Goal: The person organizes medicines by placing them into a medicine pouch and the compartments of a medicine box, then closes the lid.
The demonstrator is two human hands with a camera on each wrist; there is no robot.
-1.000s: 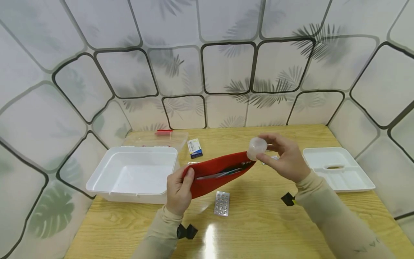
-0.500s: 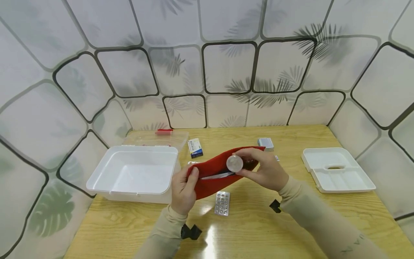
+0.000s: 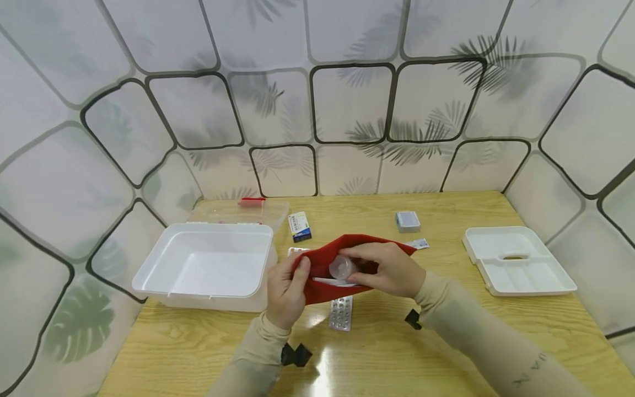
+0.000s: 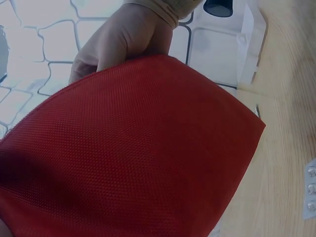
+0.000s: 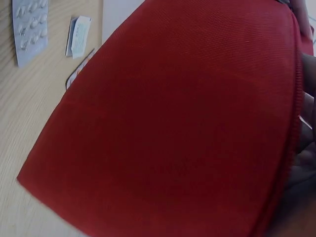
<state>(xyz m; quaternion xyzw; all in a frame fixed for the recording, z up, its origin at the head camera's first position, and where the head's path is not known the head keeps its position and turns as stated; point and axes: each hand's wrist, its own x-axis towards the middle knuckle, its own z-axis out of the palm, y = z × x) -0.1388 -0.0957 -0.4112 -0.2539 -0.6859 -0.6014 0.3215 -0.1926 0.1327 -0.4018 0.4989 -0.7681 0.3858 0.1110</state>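
Observation:
A red zip pouch (image 3: 324, 256) with its mouth spread wide is held above the table in the head view. My left hand (image 3: 286, 292) grips its left end, thumb on the near side. Inside the mouth, my right hand (image 3: 389, 268) pinches a small translucent round container (image 3: 342, 267) between thumb and fingers. White flat items (image 3: 333, 282) show in the pouch near the container. Both wrist views are mostly filled by the pouch's red fabric (image 4: 138, 148); the right hand (image 4: 128, 37) shows over the pouch rim in the left wrist view.
An open white box (image 3: 203, 264) with a clear lid (image 3: 223, 212) stands at left. A white divided tray (image 3: 521, 262) lies at right. Medicine box (image 3: 300, 226), pale blue box (image 3: 408, 221) and blister pack (image 3: 340, 314) lie around the pouch.
My right hand has moved left and down with the round container, from the pouch's right end into its mouth. The mouth has spread wider, and the pale blue box has come into view.

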